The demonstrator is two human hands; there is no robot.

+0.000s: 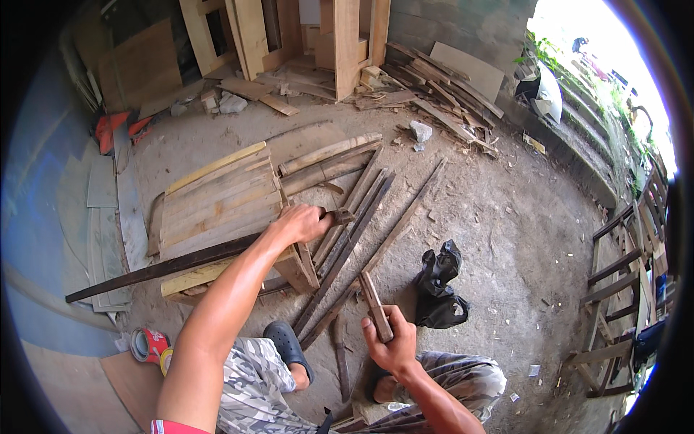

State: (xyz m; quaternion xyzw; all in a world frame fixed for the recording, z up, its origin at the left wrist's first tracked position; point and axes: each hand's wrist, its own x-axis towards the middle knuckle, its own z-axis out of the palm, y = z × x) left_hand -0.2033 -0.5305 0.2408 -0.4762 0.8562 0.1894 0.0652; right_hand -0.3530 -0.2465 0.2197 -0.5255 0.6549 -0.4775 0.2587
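As your left hand [300, 223] grips a long dark wooden strip [173, 265] and right hand [392, 343] a short brown wooden bar [376, 307], steady the strip.

Two hands in play, left hand [298, 223] at centre, right hand [394, 343] lower centre! I count one plank-topped wooden piece [217, 210] left of centre, one black plastic bag [439, 289] right of centre, two cans [153, 344] lower left, one clog [288, 346] plainly visible lower centre, at least three long strips [405, 215] mid-frame, one scrap-wood pile [454, 124] upper right.
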